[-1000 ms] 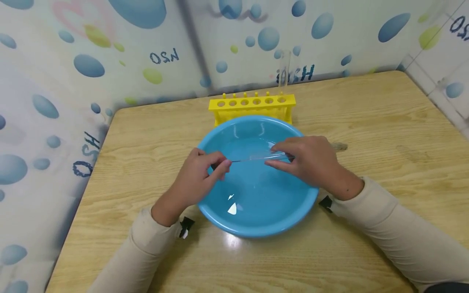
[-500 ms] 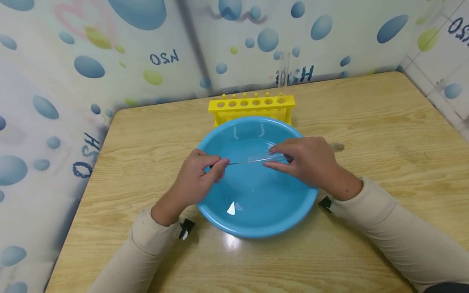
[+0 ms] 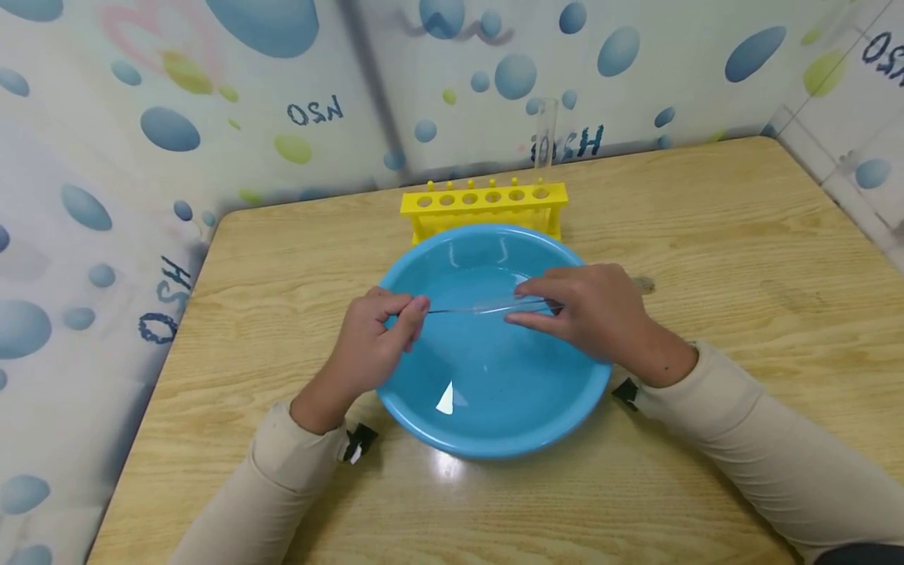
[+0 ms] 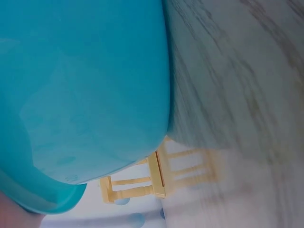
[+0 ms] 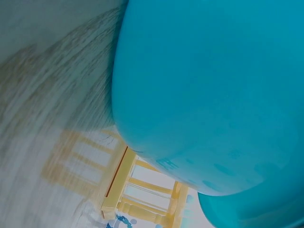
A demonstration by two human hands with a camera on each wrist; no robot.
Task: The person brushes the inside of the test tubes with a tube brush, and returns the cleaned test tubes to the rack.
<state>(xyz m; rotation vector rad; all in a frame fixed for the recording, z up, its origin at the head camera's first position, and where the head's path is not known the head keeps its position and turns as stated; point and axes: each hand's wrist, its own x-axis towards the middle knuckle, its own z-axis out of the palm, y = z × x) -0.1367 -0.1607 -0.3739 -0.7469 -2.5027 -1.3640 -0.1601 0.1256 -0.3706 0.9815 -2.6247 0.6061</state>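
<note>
Over the blue basin point(image 3: 494, 447), my left hand point(image 3: 370, 337) pinches the thin wire handle point(image 3: 445, 311) of a test tube brush. My right hand point(image 3: 600, 318) grips a clear glass test tube point(image 3: 504, 306) lying nearly level, its left part showing between the hands. The wire runs into the tube. Beyond the right hand shows the brush's brownish bristle end point(image 3: 644, 284); whether it sits inside the glass is hard to see. In the left wrist view a blurred bit of the left hand point(image 4: 16, 213) shows by the basin's rim. The right wrist view shows no hand.
A yellow test tube rack point(image 3: 483, 200) stands right behind the basin, with another clear test tube point(image 3: 544, 133) upright in its right-hand hole. The basin holds water with bright reflections. The wooden table point(image 3: 706, 212) meets a patterned wall behind.
My left hand has drawn a little to the left with the wire handle. The bristle end has shifted left, closer to my right hand, which stays nearly still with the tube.
</note>
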